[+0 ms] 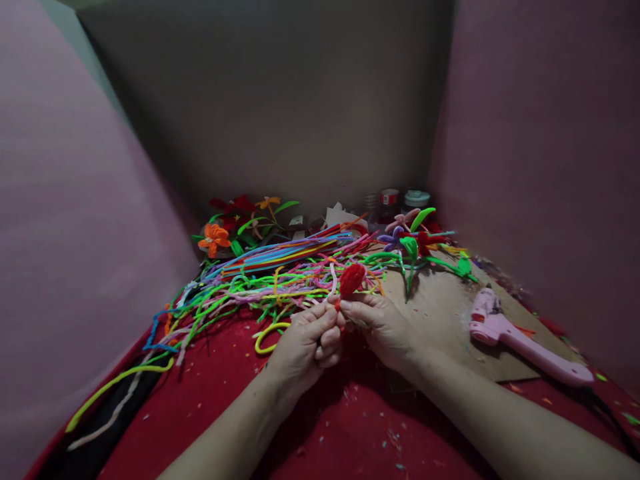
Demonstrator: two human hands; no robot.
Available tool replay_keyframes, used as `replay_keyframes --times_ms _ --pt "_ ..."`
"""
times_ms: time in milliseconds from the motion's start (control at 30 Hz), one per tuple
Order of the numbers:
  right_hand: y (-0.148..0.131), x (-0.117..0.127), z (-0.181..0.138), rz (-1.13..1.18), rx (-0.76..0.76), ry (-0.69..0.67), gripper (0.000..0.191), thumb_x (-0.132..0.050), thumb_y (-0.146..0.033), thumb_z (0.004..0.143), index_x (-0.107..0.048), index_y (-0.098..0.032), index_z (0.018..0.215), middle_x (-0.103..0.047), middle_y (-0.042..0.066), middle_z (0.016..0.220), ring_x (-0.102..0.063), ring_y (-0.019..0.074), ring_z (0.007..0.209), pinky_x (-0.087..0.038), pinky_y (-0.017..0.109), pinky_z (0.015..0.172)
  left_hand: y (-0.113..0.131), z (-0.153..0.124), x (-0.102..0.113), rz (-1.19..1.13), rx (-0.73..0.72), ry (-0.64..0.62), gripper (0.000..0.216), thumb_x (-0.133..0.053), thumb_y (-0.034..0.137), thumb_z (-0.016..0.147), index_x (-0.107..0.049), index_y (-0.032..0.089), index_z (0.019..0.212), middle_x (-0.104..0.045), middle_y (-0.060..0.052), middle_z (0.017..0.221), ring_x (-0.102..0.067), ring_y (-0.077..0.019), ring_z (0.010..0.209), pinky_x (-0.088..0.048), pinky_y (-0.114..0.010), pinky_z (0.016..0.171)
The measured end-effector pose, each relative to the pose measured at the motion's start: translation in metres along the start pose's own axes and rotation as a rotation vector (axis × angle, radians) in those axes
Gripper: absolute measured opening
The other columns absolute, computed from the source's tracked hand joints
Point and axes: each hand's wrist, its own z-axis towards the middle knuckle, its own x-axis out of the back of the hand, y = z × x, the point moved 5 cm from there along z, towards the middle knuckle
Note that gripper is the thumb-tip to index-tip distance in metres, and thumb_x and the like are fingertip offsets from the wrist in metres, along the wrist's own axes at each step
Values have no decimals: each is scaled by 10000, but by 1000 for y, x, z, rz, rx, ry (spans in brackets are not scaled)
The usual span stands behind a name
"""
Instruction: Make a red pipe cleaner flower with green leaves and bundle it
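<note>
A red fuzzy pipe-cleaner petal [353,279] stands upright between my two hands, above the red cloth. My left hand [311,335] pinches the petal's lower end between thumb and forefinger, its other fingers curled in. From the other side my right hand [381,327] grips the base of the same petal, thumb on top. A short red end shows below the fingertips. Just behind the hands spreads a tangle of loose pipe cleaners [240,290] in green, pink, white and other colours. A yellow pipe cleaner loop [270,339] lies beside my left hand.
A pink hot glue gun [530,347] lies on a brown board [445,313] at the right, its cord trailing off. Finished pipe-cleaner flowers, orange [215,240] and purple [393,239], sit behind. Jars [417,199] stand at the back. Scraps dot the red cloth [320,440].
</note>
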Motion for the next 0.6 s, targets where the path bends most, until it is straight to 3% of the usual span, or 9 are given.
replay_keyframes --times_ms 167,267,367,467,533,600 --pt "-1 0 0 24 -4 -21 94 -665 -228 666 -650 -139 640 -584 -24 554 -490 68 513 -389 201 571 -1 1 -3 -97 42 -114 166 -535 300 816 -516 148 752 -295 102 449 -94 -12 343 -174 -119 319" --pt "2 3 0 30 -14 22 88 -679 -221 659 -660 -136 676 -603 -17 573 -509 72 514 -398 202 560 -1 1 -4 -7 52 -90 186 -526 335 814 -509 159 756 -279 104 450 -102 -18 347 -157 -130 327" --pt "6 5 0 57 -45 86 156 -704 -237 637 -669 -141 754 -624 -4 609 -540 99 530 -420 229 554 5 0 -1 334 -70 63 243 -503 381 815 -506 165 704 -317 85 460 -189 -35 364 -176 -156 358" --pt "5 2 -1 100 -32 117 167 -716 -234 625 -669 -144 757 -640 1 638 -560 112 572 -435 242 589 18 -7 -1 826 -394 266 182 -525 323 800 -555 173 702 -474 33 564 -387 -75 482 -310 -189 486" --pt "4 1 -3 100 -17 134 161 -716 -237 626 -671 -147 752 -646 1 657 -561 110 589 -437 245 615 19 -10 -1 1050 -529 326 113 -529 280 794 -600 192 795 -565 -3 674 -485 -113 594 -354 -218 597" --pt "3 1 -4 71 11 157 151 -715 -236 630 -673 -147 743 -646 0 671 -558 109 602 -436 245 624 15 -11 2 1157 -557 334 132 -512 270 801 -614 205 854 -596 -24 710 -527 -138 636 -362 -237 644"
